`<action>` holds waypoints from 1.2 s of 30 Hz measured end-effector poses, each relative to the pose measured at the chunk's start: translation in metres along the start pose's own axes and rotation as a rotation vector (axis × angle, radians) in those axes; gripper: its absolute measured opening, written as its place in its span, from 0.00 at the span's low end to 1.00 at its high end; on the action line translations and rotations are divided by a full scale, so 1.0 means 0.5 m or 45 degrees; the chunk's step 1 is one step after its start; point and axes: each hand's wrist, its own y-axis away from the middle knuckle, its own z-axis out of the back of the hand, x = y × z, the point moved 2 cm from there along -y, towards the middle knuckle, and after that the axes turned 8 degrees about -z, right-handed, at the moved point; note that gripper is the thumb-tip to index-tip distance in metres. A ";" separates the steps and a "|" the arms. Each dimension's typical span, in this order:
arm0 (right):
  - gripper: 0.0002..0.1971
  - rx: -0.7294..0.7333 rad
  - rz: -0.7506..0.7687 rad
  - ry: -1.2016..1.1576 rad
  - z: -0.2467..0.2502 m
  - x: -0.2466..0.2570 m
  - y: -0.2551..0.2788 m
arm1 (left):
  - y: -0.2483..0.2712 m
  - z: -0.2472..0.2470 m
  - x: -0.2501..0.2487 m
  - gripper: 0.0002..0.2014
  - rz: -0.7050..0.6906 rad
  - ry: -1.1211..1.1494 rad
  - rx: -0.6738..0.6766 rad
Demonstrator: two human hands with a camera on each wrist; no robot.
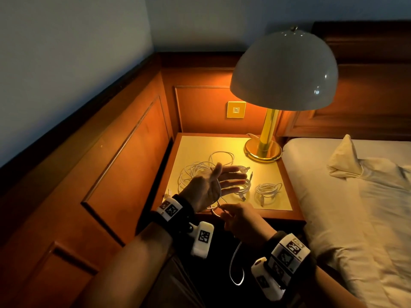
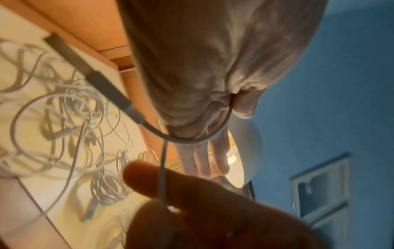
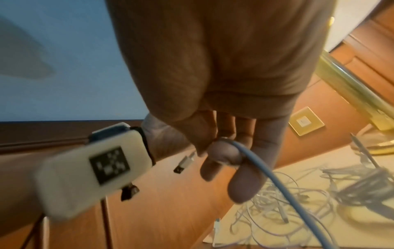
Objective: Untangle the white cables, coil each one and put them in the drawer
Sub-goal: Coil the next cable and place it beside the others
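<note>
A tangle of white cables [image 1: 195,168] lies on the bedside table's yellow top [image 1: 278,172]. Two coiled white bundles [image 1: 268,188] [image 1: 243,190] lie to its right. My left hand [image 1: 222,181] hovers over the tangle, fingers straight and thumb up. One white cable [image 2: 163,168] loops round its palm. My right hand [image 1: 238,218], just in front, pinches that same cable [image 3: 277,182] between thumb and forefinger. A slack loop of it [image 1: 233,263] hangs below the table edge. No drawer shows in any view.
A lit lamp with a white dome shade [image 1: 282,70] and brass base [image 1: 262,152] stands at the table's back right. A bed with white sheets [image 1: 355,196] lies right of the table. Wooden panelling [image 1: 133,152] closes the left and back, with a wall switch [image 1: 236,110].
</note>
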 end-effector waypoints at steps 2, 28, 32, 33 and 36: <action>0.15 -0.001 0.017 0.039 0.013 0.011 0.003 | -0.008 0.005 0.004 0.26 -0.010 -0.150 0.003; 0.06 -0.239 0.170 -1.177 0.080 0.002 -0.027 | 0.023 -0.031 0.045 0.22 0.115 0.235 0.269; 0.14 0.019 -0.105 -1.053 0.013 -0.014 -0.029 | 0.009 -0.024 0.042 0.23 0.076 0.302 0.112; 0.11 0.079 -0.179 -0.909 0.003 -0.020 -0.027 | 0.006 -0.017 0.041 0.24 0.074 0.283 0.068; 0.07 0.251 -0.215 -0.547 -0.010 -0.037 -0.016 | -0.007 0.012 0.043 0.24 0.046 -0.006 -0.110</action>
